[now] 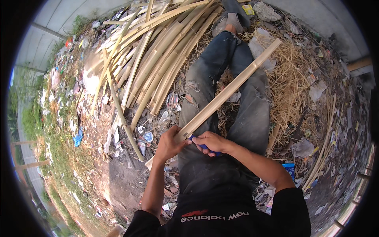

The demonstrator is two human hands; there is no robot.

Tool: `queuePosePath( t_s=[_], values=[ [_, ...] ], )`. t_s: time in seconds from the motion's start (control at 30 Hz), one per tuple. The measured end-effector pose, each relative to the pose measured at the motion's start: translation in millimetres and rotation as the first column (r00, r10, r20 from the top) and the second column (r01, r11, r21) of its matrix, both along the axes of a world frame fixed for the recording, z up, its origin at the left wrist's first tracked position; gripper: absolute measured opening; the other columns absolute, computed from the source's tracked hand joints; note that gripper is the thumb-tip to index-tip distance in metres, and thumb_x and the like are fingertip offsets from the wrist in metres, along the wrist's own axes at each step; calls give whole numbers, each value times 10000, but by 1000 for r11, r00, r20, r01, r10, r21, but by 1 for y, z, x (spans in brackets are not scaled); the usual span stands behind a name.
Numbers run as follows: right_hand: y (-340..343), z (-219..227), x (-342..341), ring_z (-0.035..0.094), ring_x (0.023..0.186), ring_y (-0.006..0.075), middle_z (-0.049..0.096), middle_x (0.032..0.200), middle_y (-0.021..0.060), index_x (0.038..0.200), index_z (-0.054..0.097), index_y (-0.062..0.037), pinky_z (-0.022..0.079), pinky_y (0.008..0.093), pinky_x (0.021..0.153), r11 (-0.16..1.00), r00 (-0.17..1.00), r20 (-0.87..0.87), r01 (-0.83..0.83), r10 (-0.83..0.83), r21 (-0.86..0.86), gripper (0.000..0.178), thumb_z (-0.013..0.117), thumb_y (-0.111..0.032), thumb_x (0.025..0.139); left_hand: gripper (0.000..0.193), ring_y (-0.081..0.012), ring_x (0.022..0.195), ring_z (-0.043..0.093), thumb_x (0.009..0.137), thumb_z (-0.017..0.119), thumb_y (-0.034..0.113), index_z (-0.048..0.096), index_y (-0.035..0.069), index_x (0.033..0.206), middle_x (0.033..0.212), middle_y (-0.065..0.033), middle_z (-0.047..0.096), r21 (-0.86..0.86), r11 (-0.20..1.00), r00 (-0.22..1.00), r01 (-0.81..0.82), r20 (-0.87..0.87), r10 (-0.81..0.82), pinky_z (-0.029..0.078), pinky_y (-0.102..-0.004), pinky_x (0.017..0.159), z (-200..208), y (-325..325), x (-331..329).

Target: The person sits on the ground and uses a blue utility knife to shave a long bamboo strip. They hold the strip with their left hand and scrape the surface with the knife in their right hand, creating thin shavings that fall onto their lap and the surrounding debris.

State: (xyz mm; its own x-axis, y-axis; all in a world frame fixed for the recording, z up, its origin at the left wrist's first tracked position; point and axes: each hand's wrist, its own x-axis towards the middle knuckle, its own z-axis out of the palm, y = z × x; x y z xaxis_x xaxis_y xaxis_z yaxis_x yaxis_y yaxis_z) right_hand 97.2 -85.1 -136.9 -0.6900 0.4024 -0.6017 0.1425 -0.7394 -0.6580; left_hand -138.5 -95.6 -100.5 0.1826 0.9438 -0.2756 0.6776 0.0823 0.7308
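A long split bamboo strip [231, 90] lies slantwise across my lap, its far end reaching past my right knee. My left hand [170, 143] is closed around the strip near its lower end, which sticks out beyond the wrist. My right hand [209, 142] grips a blue-handled tool [215, 153] against the strip, just beside the left thumb. Its working end is mostly hidden, so I cannot tell its exact kind. A small dark notch [185, 135] shows in the strip's pale inner face by the tool.
A big heap of split bamboo [162, 59] spreads at the far left of my outstretched legs [205, 75]. Dry straw-like shavings [290, 87] cover the ground on the right, with thin strips [321, 146] farther over. Litter is scattered around, and a grey wall [327, 23] stands behind.
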Motion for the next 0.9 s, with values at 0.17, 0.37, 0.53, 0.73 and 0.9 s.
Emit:
queuePosePath(
  t_s=[0.17, 0.37, 0.53, 0.73, 0.9],
  values=[
    [-1, -7, 5, 471, 452, 88, 540, 645, 25, 865, 619, -19, 384, 256, 395, 996, 996, -67, -64, 60, -59, 443, 561, -391, 1099, 512, -186, 734, 667, 703, 996, 293, 708, -17, 991, 813, -130, 719, -115, 992, 993, -58, 92, 68, 532, -371, 705, 1, 4, 2],
    [-15, -5, 0, 483, 434, 102, 553, 648, 32, 843, 610, -34, 383, 263, 394, 987, 989, -29, 141, -144, -79, 459, 570, -422, 1085, 516, -211, 704, 691, 734, 982, 353, 706, -20, 959, 775, -145, 719, -48, 990, 991, -130, -16, 130, 540, -388, 673, -9, 1, 11],
    [-30, -6, -12, 484, 434, 105, 550, 652, 36, 836, 593, -49, 394, 274, 402, 910, 913, 5, 408, -408, -70, 478, 558, -445, 1100, 654, -329, 674, 730, 765, 919, 570, 677, -29, 866, 734, -213, 710, -6, 977, 966, -213, -150, 210, 553, -448, 649, -31, -2, 22],
    [-27, -5, -11, 485, 455, 101, 532, 646, 26, 833, 586, -51, 411, 276, 412, 872, 873, -44, 482, -486, -83, 475, 568, -443, 1100, 767, -372, 662, 719, 748, 860, 709, 668, -32, 788, 695, -222, 686, -17, 960, 927, -280, -267, 265, 539, -470, 637, -32, 0, 35],
    [-11, -9, 6, 445, 448, 82, 508, 630, 9, 829, 585, -44, 373, 255, 386, 992, 988, -129, 74, -88, -105, 494, 609, -473, 1072, 690, -172, 635, 562, 770, 886, 620, 646, -26, 796, 653, -93, 581, -31, 993, 993, -111, -53, 109, 467, -387, 607, -21, -1, 14]
  ],
)
